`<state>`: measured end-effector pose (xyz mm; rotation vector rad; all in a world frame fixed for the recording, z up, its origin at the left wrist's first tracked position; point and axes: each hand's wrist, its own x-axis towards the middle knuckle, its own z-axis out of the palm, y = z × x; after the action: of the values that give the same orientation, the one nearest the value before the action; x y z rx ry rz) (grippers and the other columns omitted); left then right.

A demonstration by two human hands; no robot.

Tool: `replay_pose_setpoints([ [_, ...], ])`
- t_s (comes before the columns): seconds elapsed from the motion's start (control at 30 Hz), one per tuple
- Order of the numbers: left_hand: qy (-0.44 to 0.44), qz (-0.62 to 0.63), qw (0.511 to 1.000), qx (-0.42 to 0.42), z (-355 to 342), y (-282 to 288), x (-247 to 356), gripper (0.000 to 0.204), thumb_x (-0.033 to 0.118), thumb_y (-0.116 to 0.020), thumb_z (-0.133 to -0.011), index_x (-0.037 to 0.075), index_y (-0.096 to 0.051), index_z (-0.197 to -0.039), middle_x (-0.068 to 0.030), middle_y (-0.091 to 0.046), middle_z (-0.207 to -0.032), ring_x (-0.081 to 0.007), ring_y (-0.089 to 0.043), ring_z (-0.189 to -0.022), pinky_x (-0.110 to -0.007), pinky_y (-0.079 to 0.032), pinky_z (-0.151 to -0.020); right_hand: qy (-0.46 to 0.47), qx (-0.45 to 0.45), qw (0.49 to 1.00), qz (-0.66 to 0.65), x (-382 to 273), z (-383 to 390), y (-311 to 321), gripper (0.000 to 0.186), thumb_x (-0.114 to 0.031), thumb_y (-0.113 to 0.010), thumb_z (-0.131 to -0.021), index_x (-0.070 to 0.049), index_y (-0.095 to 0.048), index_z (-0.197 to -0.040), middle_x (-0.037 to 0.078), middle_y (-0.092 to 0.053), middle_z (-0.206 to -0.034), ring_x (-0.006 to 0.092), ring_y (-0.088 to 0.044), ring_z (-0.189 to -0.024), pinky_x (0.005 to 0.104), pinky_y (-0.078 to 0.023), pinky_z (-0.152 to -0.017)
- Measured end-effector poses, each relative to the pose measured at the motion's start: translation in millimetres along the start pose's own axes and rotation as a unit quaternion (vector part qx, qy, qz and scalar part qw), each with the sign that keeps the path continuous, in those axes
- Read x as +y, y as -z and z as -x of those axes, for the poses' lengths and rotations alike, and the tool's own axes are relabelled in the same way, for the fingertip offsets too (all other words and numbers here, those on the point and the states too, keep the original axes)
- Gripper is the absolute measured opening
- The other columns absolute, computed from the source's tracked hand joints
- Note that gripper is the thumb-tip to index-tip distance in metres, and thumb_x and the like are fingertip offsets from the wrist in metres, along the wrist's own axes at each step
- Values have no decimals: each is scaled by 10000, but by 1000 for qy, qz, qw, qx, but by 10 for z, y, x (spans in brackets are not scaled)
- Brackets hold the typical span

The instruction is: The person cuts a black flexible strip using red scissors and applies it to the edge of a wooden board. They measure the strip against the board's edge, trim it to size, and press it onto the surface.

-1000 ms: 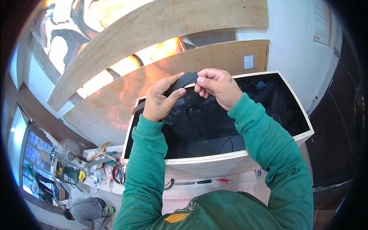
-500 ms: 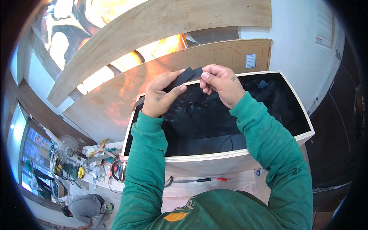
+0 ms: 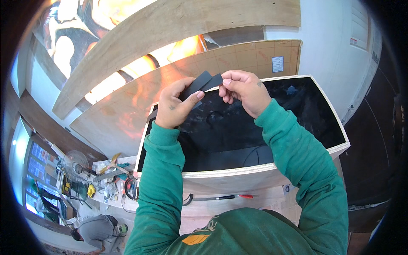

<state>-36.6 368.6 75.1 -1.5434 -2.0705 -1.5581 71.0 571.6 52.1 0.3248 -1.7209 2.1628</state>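
Head view, dark strips (image 3: 199,83): held up over the far edge of the box, overlapping at an angle; lower ends hidden in left palm, exact count can't be told.
Left hand (image 3: 175,103): closed around the strips, thumb across the near face; most fingers out of sight behind.
Right hand (image 3: 245,91): thumb and forefinger pinching the outer end of one strip, other fingers curled.
Box (image 3: 229,172): near wall partly covered by sleeves; pale layered-wood rim, black interior with whitish smudges.
Hand tool (image 3: 229,196): long, thin, black-and-red handle; left end hard to make out.
Clutter at left (image 3: 110,189): small and jumbled, mostly unreadable.
Strip material: matte, flat, straight-edged.
Tan panel (image 3: 250,58): smooth, ruled with thin lines.
Board (image 3: 178,36): curved, wood-grained, cut off at top.
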Motion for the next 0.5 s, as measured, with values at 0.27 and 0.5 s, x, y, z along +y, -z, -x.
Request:
replay_pose_setpoints([
  [0.27,22,-9,1000,-1,-3,64,-4,308,107,-749,-873,-59,-651,-1114,-30,-670,-935,-86,-599,-848,-238,-482,-754,9,39,999,3,-13,-32,-13,300,-9,-445,-880,41,-670,-1073,67,-662,-811,112,-585,-651,238,-476,-588],
  [0.5,-45,-170,980,96,8,10,-64,244,144,-756,-846,-24,-690,-1011,-89,-672,-785,-126,-628,-735,-291,-509,-679,33,117,987,107,157,-145,-4,270,-74,-503,-869,-15,-675,-1068,25,-613,-753,87,-562,-602,233,-460,-547],
])
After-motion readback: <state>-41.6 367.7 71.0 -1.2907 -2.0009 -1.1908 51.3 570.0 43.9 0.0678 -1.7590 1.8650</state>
